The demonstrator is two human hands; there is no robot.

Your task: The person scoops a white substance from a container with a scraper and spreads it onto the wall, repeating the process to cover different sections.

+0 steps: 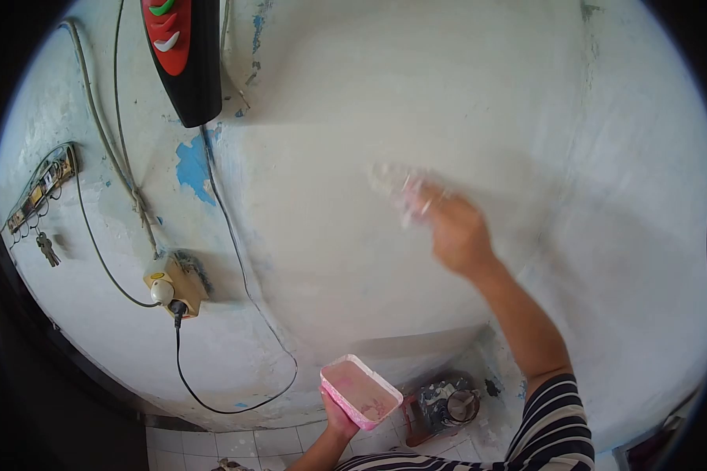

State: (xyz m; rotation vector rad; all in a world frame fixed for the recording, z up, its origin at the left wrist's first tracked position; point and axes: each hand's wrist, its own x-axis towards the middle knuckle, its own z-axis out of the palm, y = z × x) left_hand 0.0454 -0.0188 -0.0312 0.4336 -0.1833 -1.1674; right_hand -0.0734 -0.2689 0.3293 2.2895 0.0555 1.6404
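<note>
- Head view: the right hand [457,232] is raised against the white wall [353,118], its arm reaching up from the striped sleeve [554,424] at the lower right.
- Its fingers [428,200] are closed round a pale tool [397,188] that is smeared by motion; what kind of tool it is cannot be told. The tool sticks out up and left of the fingertips and lies against the wall.
- The left hand [338,412] is low in the middle, fingers curled under and gripping the near edge of a pink tub [361,390], which is tilted with its open top facing the camera and shows pale paste inside.
- The tub is well apart from the right hand, below and left of it.
- Just right of the tub, on the floor by the wall, stands a paint-spattered can [448,404].
- On the wall to the left: a socket box [173,286] with a black cable [236,235] plugged in, a blue patch of old paint [192,169], hanging keys [47,247], and a black and red device [182,55] at the top.
</note>
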